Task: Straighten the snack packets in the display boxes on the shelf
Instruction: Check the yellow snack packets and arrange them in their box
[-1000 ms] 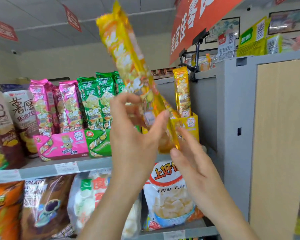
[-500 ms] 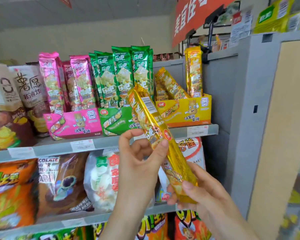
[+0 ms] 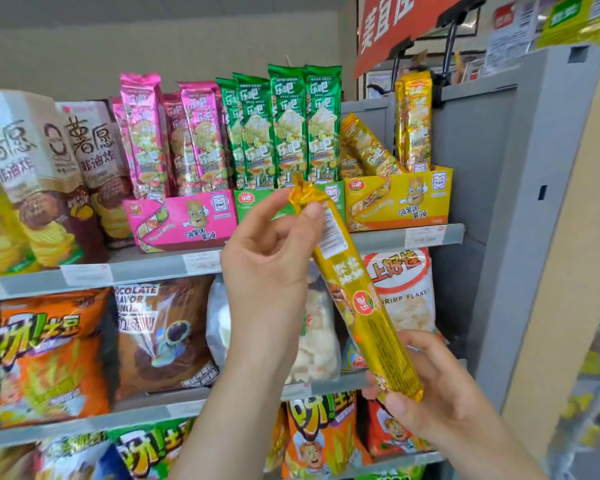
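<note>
Having dropped lower, the packet (image 3: 354, 292) is being held slanted at seven o'clock from the yellow box (image 3: 399, 202), left hand (image 3: 267, 258) pinching its top and right hand (image 3: 440, 393) gripping its bottom, seemingly orienting it for reinsertion.

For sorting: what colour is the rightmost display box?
Yellow cardboard display box, clearest in the head view.
</note>
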Demonstrator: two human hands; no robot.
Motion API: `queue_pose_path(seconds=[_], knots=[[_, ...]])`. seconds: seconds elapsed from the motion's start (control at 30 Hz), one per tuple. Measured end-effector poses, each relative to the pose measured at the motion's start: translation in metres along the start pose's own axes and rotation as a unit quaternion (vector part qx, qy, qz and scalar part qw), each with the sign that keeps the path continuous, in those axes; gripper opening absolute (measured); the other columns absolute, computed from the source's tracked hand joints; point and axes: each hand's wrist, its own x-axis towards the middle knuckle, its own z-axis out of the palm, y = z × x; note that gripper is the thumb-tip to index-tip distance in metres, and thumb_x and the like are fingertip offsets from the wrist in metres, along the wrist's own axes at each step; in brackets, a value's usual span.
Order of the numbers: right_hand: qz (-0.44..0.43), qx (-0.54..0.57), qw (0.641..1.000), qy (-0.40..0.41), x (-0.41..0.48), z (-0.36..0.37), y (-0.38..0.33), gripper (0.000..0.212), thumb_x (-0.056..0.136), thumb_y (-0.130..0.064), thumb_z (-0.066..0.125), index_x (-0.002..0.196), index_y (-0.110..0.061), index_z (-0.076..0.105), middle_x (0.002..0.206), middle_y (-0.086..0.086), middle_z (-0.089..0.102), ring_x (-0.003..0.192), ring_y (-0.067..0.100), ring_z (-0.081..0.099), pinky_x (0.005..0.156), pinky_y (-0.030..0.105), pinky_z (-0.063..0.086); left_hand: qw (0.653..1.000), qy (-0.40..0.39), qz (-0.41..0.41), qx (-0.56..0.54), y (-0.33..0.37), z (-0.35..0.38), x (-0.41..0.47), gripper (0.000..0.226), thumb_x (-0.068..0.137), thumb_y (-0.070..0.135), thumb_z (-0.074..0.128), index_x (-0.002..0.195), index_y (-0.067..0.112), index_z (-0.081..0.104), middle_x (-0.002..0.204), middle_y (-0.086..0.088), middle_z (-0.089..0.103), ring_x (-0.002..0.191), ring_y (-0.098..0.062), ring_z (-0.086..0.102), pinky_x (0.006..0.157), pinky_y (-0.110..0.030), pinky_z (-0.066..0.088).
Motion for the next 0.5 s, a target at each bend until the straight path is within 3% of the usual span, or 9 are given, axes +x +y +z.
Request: queue_pose_path(seconds=[0.1,0.17,0.23,0.3,0.37,0.43,0.5], knots=[[-0.014,-0.025,0.999,0.015,-0.002,0.005,0.003,0.039,0.067,-0.025,0.082,0.099,-0.028,0.06,0.104,0.01,0.068,0.089,0.019,0.065,0.074,0.022,0.052,0.997,0.003,-0.061,-0.045,0.004,-0.009,-0.004,0.053,0.078,0.032,0.077,0.117,-0.001,0.063,0.09,-0.002,0.072,0.084,-0.016,0.065,0.081,-0.036,0.053],[-0.015,-0.027,0.999,0.009,-0.001,0.01,0.001,0.039,0.07,-0.023,0.083,0.097,-0.024,0.055,0.103,0.009,0.065,0.085,0.016,0.061,0.069,0.023,0.052,0.993,-0.009,-0.094,-0.069,0.005,-0.015,-0.005,0.046,0.079,0.034,0.07,0.11,0.001,0.067,0.091,-0.005,0.07,0.083,-0.017,0.063,0.081,-0.039,0.053],[0.009,0.017,1.0,-0.017,0.0,0.016,-0.001,0.049,0.068,-0.03,0.088,0.098,-0.026,0.051,0.103,0.01,0.066,0.085,0.022,0.063,0.069,0.026,0.053,0.987,-0.035,-0.11,-0.11,0.006,-0.023,-0.004,0.03,0.082,0.031,0.06,0.099,0.008,0.068,0.086,-0.004,0.068,0.077,-0.016,0.061,0.073,-0.033,0.053],[0.052,0.121,0.989,-0.061,0.0,0.021,-0.001,0.06,0.063,-0.041,0.09,0.105,-0.025,0.05,0.109,0.024,0.065,0.083,0.036,0.067,0.068,0.035,0.056,0.977,-0.05,-0.125,-0.166,0.009,-0.032,-0.001,0.026,0.088,0.028,0.052,0.099,0.009,0.065,0.092,-0.009,0.07,0.083,-0.02,0.065,0.073,-0.032,0.054],[0.082,0.207,0.97,-0.098,-0.001,0.029,0.001,0.057,0.07,-0.044,0.084,0.116,-0.022,0.058,0.112,0.036,0.062,0.076,0.042,0.068,0.062,0.038,0.058,0.963,-0.058,-0.15,-0.215,0.01,-0.042,0.003,0.027,0.099,0.024,0.042,0.103,0.007,0.063,0.098,-0.013,0.073,0.087,-0.022,0.071,0.074,-0.03,0.057],[0.091,0.212,0.97,-0.081,0.0,0.041,0.007,0.06,0.074,-0.042,0.083,0.125,-0.017,0.061,0.105,0.038,0.064,0.068,0.039,0.069,0.054,0.033,0.056,0.953,-0.063,-0.172,-0.242,0.008,-0.05,0.006,0.032,0.106,0.02,0.033,0.106,0.006,0.062,0.1,-0.014,0.073,0.088,-0.023,0.072,0.075,-0.03,0.058],[0.092,0.188,0.978,-0.01,0.001,0.056,0.012,0.068,0.06,-0.044,0.091,0.118,-0.015,0.069,0.099,0.034,0.068,0.063,0.035,0.068,0.052,0.031,0.053,0.953,-0.056,-0.186,-0.233,0.008,-0.054,0.006,0.036,0.106,0.028,0.033,0.114,0.007,0.061,0.104,-0.013,0.071,0.092,-0.022,0.071,0.078,-0.031,0.058]])
